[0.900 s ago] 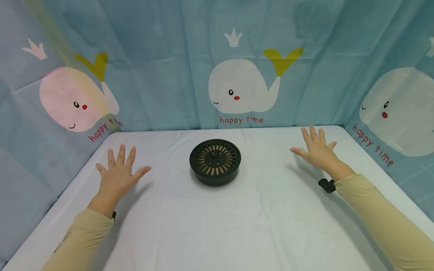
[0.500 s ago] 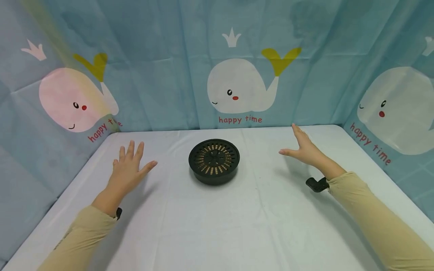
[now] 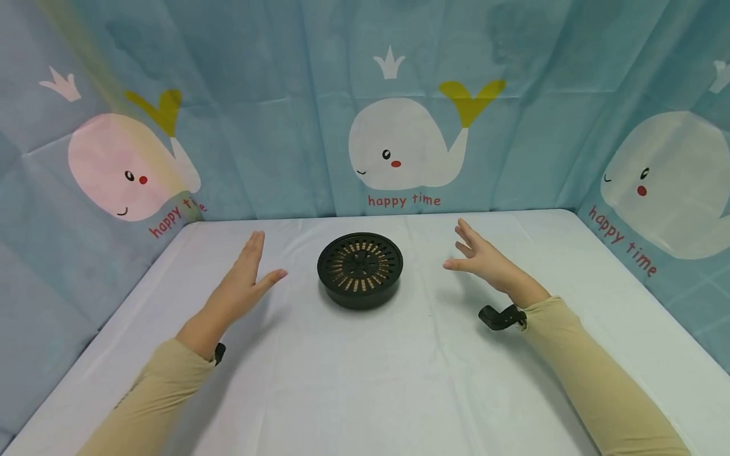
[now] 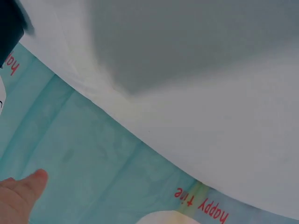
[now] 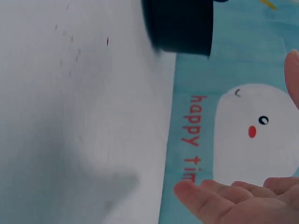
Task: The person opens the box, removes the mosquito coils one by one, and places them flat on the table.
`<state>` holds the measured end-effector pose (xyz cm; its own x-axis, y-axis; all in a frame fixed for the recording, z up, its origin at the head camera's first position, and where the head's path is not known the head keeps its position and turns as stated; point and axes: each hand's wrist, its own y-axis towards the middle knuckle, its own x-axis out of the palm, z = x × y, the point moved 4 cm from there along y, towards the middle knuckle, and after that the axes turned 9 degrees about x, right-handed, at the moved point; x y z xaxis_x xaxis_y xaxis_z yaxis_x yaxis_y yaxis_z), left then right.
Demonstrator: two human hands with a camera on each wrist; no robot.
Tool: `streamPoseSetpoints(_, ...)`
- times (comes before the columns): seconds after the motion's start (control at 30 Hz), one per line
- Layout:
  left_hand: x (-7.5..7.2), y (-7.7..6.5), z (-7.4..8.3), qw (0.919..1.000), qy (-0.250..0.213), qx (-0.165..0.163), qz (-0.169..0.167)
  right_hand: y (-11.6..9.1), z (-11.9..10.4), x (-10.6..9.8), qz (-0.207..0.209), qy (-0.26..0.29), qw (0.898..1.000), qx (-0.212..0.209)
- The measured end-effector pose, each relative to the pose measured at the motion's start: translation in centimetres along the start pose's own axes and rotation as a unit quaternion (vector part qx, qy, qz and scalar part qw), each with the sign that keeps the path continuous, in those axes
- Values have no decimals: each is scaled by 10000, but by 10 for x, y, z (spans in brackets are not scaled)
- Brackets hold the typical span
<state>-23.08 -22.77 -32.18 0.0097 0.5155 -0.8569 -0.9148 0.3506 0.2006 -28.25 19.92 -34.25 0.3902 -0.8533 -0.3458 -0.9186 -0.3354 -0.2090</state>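
A low, round black container (image 3: 360,299) with a slotted top stands on the white-covered table, mid-back in the head view. Pale brownish colour shows through the slots. To its left, my left hand (image 3: 236,288) hovers with straight fingers, palm turned inward and thumb apart. On the other side, my right hand (image 3: 487,265) faces it with fingers extended and thumb spread, a gap away from the black wall. The right wrist view shows the container's dark side (image 5: 184,25) at the top and my right fingers (image 5: 210,198) below. Neither hand holds anything.
A white cloth (image 3: 353,380) covers the table. Blue curtains (image 3: 274,145) printed with whales and "happy time" close off the back and both sides. A black camera mount (image 3: 500,318) juts inward from my right wrist.
Both hands have moved inward toward the black container from either side, their palms turning from facing down to facing each other. The container has stayed in place.
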Motion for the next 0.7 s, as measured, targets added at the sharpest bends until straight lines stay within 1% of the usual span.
streamPoseSetpoints(0.17, 5, 5, 5, 9999, -140, 72, 61, 10, 1, 17, -298, 412, 9986, 106)
streamPoseSetpoints(0.33, 11, 9, 8, 9999, -50, 112, 66, 14, -1, 29, -594, 973, 9929, 329)
streamPoseSetpoints(0.5, 14, 11, 14, 9998, 18, 149, 117, 17, -4, 37, -744, 1429, 9860, 434)
streamPoseSetpoints(0.7, 18, 16, 20, 9997, -101, 138, 200, 22, -9, 48, -773, 1912, 9773, 476)
